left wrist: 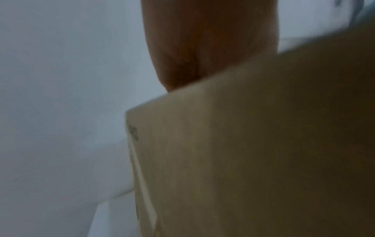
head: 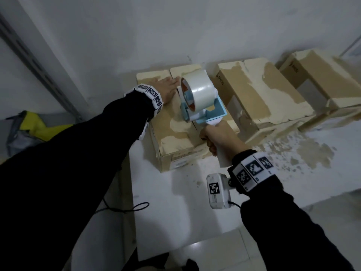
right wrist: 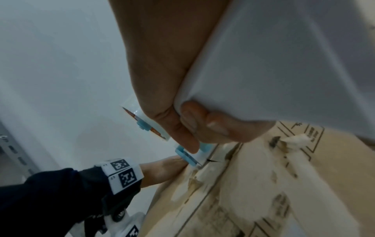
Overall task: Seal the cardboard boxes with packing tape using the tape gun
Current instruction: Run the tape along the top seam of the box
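Note:
A worn cardboard box (head: 175,132) with torn paper patches stands on the white floor against the wall. My left hand (head: 169,89) lies flat on its far left flap, fingers straight; the left wrist view shows the palm (left wrist: 202,48) against the box (left wrist: 253,152). My right hand (head: 218,138) grips the white handle (right wrist: 284,64) of a blue and white tape gun (head: 197,102), which carries a roll of clear tape (head: 199,89). The gun's front end (right wrist: 188,157) sits at the box's top seam (right wrist: 253,184), close to my left hand (right wrist: 162,170).
Two more worn cardboard boxes (head: 259,94) (head: 322,79) lie to the right along the wall. A yellow and grey bag (head: 33,130) sits at the left beside a metal rail (head: 39,65). A black cable (head: 134,209) crosses the floor near me.

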